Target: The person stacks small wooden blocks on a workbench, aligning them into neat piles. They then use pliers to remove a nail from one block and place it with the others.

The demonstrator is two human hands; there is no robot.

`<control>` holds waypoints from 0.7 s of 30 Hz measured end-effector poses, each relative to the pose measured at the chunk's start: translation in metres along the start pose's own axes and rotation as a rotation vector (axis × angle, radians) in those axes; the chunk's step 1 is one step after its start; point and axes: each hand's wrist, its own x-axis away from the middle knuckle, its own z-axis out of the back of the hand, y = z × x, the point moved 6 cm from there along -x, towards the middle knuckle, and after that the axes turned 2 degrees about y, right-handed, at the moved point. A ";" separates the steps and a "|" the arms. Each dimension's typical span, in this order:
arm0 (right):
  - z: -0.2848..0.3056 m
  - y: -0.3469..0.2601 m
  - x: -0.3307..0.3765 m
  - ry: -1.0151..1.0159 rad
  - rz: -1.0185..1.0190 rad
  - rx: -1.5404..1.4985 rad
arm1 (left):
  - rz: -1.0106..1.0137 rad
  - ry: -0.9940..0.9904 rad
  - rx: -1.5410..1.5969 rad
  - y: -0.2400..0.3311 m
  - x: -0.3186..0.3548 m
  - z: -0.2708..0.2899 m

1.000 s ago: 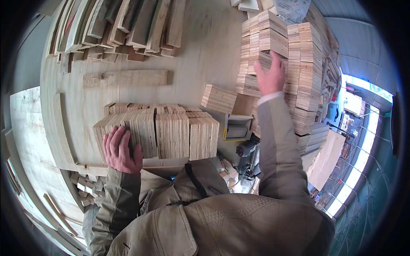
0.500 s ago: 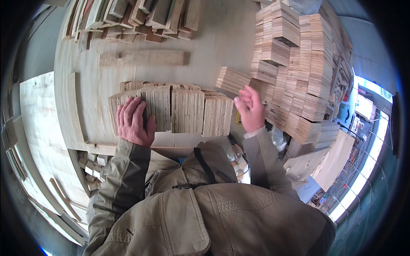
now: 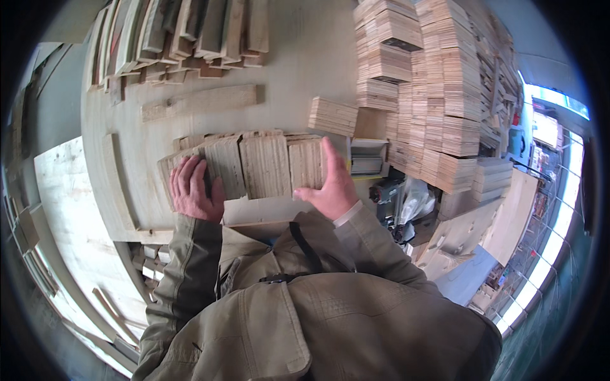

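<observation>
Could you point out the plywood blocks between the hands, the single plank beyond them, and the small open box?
Plywood blocks (image 3: 264, 167): head view, layered face of the middle block.
Single plank (image 3: 199, 103): head view, middle of its upper face.
Small open box (image 3: 370, 148): head view, pale inner wall.

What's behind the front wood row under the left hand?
A second wood row, only its upper part showing; the front row covers the rest. Farther back, a loose board.

Wood blks (image 3: 265, 166) lt tan w/ thin stripes; jacket (image 3: 362, 317) olive-brn.
</observation>
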 end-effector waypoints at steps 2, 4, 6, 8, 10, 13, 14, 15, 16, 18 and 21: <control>0.000 0.004 -0.001 -0.004 -0.036 -0.017 | 0.012 -0.006 -0.012 0.000 0.000 0.001; 0.001 0.009 -0.003 -0.003 -0.033 -0.029 | -0.013 0.000 0.009 0.002 -0.002 0.002; 0.001 0.016 -0.008 0.014 -0.019 -0.088 | -0.012 -0.011 0.025 0.001 -0.003 0.003; 0.002 0.024 -0.011 0.054 0.013 -0.106 | -0.003 -0.018 0.054 0.000 -0.003 0.003; 0.000 0.036 -0.014 0.018 -0.050 -0.194 | -0.008 -0.018 0.079 -0.001 -0.003 0.003; -0.009 0.050 -0.014 -0.059 -0.227 -0.490 | 0.033 0.014 0.112 -0.007 0.000 0.010; -0.008 0.051 -0.014 -0.070 -0.229 -0.499 | 0.049 0.038 0.128 -0.009 0.002 0.014; -0.007 0.051 -0.014 -0.081 -0.214 -0.513 | 0.086 0.065 0.116 -0.014 0.004 0.018; -0.006 0.052 -0.016 -0.087 -0.216 -0.488 | 0.117 0.099 0.109 -0.020 0.007 0.023; -0.003 0.052 -0.018 -0.098 -0.196 -0.447 | 0.186 0.119 0.094 -0.035 0.012 0.030; -0.001 0.057 -0.020 -0.123 -0.268 -0.466 | 0.367 0.153 0.179 -0.065 0.023 0.029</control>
